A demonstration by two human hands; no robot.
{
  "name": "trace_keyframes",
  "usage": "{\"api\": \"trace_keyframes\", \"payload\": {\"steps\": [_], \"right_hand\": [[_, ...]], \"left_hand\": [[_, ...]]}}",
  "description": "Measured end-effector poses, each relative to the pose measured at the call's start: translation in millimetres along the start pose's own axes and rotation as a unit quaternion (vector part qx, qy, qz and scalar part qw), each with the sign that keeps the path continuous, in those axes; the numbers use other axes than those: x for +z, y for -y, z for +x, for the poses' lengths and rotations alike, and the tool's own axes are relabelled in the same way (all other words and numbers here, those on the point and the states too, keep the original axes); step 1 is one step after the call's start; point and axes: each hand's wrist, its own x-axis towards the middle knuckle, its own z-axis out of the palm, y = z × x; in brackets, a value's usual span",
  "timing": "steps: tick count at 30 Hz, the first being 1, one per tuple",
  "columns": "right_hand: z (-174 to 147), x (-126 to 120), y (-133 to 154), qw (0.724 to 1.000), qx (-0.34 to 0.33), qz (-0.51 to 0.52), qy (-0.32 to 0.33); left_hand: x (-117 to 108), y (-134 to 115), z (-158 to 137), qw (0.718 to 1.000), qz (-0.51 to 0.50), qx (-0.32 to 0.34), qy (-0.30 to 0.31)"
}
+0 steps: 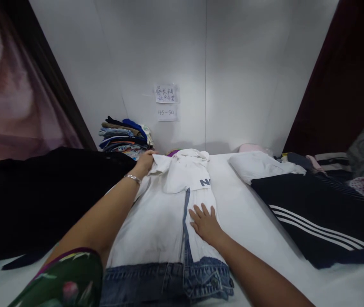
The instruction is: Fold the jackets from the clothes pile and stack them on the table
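A white long garment (150,230) with a blue denim hem and a denim strip lies spread before me. Its right part is folded inward, and dark letters show near the collar. My left hand (145,161), with a bracelet at the wrist, is closed on the garment's white sleeve at the upper left, lifting the cloth a little. Flat on the folded white panel, my right hand (203,221) rests with its fingers spread. The lower denim corner has a button and lies below my right hand.
Black clothing (50,196) covers the left side. A stack of folded clothes (124,138) stands by the wall, under paper signs (167,100). To the right lie a dark garment with white stripes (322,217) and a white cloth (261,165).
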Motion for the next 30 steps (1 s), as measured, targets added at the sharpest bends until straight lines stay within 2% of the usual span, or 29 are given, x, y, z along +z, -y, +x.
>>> {"api": "trace_keyframes", "payload": {"steps": [2,4,7,9,11,12,14,15,17,20,22,23,25,27,30], "right_hand": [[0.4,-1.3,0.5,1.0,0.003,-0.002,0.004],[1.2,-2.7,0.9,1.0,0.005,-0.002,0.01],[2.3,-6.3,1.7,1.0,0.005,-0.004,0.021],[2.0,-9.8,1.9,1.0,0.007,-0.006,0.025],[0.4,-13.7,1.4,1.0,0.006,0.003,0.03],[-0.9,-15.5,0.8,0.999,0.005,0.011,0.033],[-3.5,-17.9,-0.7,0.999,-0.002,0.028,0.04],[-4.4,-18.3,-1.4,0.999,-0.004,0.032,0.041],[-4.3,-17.5,-2.0,0.999,-0.004,0.03,0.038],[-0.2,-15.0,-2.1,1.0,0.01,0.018,0.007],[2.5,-15.1,-3.5,1.0,0.023,0.008,-0.011],[3.1,-15.9,-5.1,0.999,0.03,0.002,-0.018],[2.5,-18.8,-10.6,0.998,0.049,-0.009,-0.026],[0.8,-22.3,-18.0,0.996,0.077,-0.016,-0.03],[1.4,-29.1,-28.8,0.99,0.134,0.013,-0.026]], "left_hand": [[-23.6,-26.9,-1.5,0.998,-0.063,0.016,0.02],[-43.0,-53.1,-14.9,0.987,-0.14,0.048,0.064],[-50.6,-82.4,-59.0,0.954,-0.188,0.142,0.188],[-36.3,-91.2,-100.4,0.905,-0.127,0.235,0.333],[-10.6,-91.0,-144.1,0.818,-0.063,0.326,0.47],[3.7,-88.0,-164.1,0.779,-0.049,0.355,0.515],[28.4,-77.6,-195.3,0.76,-0.051,0.363,0.537],[37.1,-70.6,-205.2,0.769,-0.061,0.355,0.527],[46.0,-53.3,-213.6,0.822,-0.077,0.325,0.462],[44.7,-20.9,-210.0,0.931,-0.051,0.231,0.278],[40.9,1.6,-208.4,0.975,-0.015,0.124,0.184],[38.9,11.4,-209.8,0.985,-0.005,0.06,0.164],[34.0,25.6,-216.9,0.981,-0.023,-0.065,0.182],[26.9,29.9,-226.5,0.954,-0.082,-0.165,0.238],[14.3,18.6,-238.5,0.891,-0.218,-0.217,0.333]]}}
